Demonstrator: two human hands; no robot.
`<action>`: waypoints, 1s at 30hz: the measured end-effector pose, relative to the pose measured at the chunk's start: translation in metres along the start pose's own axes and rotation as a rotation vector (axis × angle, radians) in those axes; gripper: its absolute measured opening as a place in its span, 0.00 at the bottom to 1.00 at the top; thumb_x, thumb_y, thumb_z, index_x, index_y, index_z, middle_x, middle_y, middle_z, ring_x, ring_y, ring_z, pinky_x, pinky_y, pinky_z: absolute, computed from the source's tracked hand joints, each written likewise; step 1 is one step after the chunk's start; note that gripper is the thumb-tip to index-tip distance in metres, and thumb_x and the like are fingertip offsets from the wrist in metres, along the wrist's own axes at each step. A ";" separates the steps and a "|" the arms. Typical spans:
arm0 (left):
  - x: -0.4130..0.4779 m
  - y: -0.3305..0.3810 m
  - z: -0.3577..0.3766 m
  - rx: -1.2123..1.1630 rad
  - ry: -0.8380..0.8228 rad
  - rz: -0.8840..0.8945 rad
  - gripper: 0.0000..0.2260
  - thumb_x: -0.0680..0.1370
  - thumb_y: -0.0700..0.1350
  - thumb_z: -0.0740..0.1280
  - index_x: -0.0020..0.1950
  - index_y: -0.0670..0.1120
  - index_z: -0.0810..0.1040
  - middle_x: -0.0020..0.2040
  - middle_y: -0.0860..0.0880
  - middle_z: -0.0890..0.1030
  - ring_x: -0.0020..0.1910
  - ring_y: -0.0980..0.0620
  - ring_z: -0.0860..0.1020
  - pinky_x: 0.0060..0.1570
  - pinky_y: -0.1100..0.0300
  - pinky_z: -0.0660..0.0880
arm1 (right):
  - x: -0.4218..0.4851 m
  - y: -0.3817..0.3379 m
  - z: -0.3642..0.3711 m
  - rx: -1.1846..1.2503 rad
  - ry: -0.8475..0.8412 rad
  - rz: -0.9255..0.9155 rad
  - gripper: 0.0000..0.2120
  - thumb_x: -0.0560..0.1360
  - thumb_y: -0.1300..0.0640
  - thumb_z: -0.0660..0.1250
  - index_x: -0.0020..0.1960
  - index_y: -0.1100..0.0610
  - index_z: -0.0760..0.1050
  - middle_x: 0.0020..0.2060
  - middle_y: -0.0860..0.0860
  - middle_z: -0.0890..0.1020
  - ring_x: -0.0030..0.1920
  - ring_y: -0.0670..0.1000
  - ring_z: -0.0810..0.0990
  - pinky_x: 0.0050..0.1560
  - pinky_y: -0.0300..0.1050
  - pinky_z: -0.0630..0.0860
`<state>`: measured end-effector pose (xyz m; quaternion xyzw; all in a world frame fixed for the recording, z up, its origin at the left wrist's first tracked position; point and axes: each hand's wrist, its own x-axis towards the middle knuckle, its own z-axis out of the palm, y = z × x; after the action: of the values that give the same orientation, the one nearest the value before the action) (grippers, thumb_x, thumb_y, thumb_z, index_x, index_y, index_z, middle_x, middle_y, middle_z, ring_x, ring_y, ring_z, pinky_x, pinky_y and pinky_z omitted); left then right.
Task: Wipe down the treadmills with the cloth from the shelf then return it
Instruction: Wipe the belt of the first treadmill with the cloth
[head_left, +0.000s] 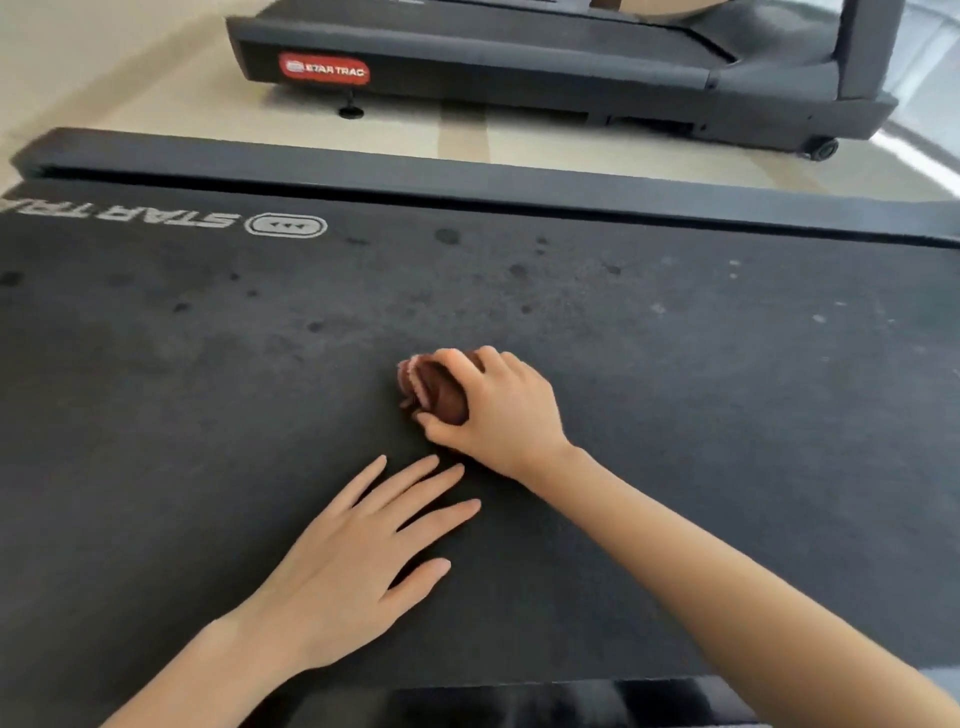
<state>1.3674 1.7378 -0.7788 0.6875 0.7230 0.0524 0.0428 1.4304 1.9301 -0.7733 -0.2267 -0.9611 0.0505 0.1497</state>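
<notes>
The dark treadmill belt (208, 395) fills most of the view, dusty and spotted, with a white logo at its far left. My right hand (498, 410) presses a bunched brown cloth (434, 389) with a pinkish edge onto the middle of the belt, fingers curled over it. My left hand (358, 551) lies flat on the belt just in front of the right one, fingers spread, holding nothing.
A black side rail (467, 179) borders the belt's far edge. Beyond a strip of pale floor (156, 98) stands a second treadmill (519, 67) with a red logo badge, a levelling foot and a small wheel at its right end.
</notes>
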 end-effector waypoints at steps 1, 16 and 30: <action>-0.014 -0.012 -0.003 -0.018 0.002 -0.032 0.21 0.79 0.57 0.53 0.73 0.58 0.65 0.74 0.56 0.62 0.74 0.55 0.58 0.69 0.52 0.53 | -0.007 0.006 -0.006 -0.001 -0.007 0.003 0.29 0.69 0.34 0.64 0.66 0.46 0.70 0.49 0.50 0.78 0.49 0.53 0.77 0.46 0.45 0.72; -0.148 -0.120 -0.015 -0.124 0.122 -0.390 0.24 0.79 0.58 0.47 0.72 0.56 0.66 0.74 0.56 0.62 0.75 0.56 0.55 0.72 0.54 0.49 | 0.040 -0.076 0.025 -0.118 0.062 0.248 0.24 0.69 0.36 0.65 0.59 0.48 0.72 0.49 0.54 0.79 0.50 0.59 0.78 0.42 0.47 0.72; -0.252 -0.187 -0.022 -0.095 0.171 -0.670 0.23 0.80 0.60 0.46 0.75 0.58 0.57 0.76 0.58 0.54 0.76 0.57 0.49 0.73 0.56 0.46 | -0.022 -0.227 0.029 0.091 -0.042 -0.278 0.28 0.68 0.35 0.63 0.62 0.49 0.74 0.49 0.50 0.79 0.47 0.54 0.78 0.49 0.45 0.74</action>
<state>1.1926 1.4767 -0.7845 0.4026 0.9061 0.1265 0.0291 1.3447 1.7173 -0.7689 -0.0833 -0.9829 0.0776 0.1451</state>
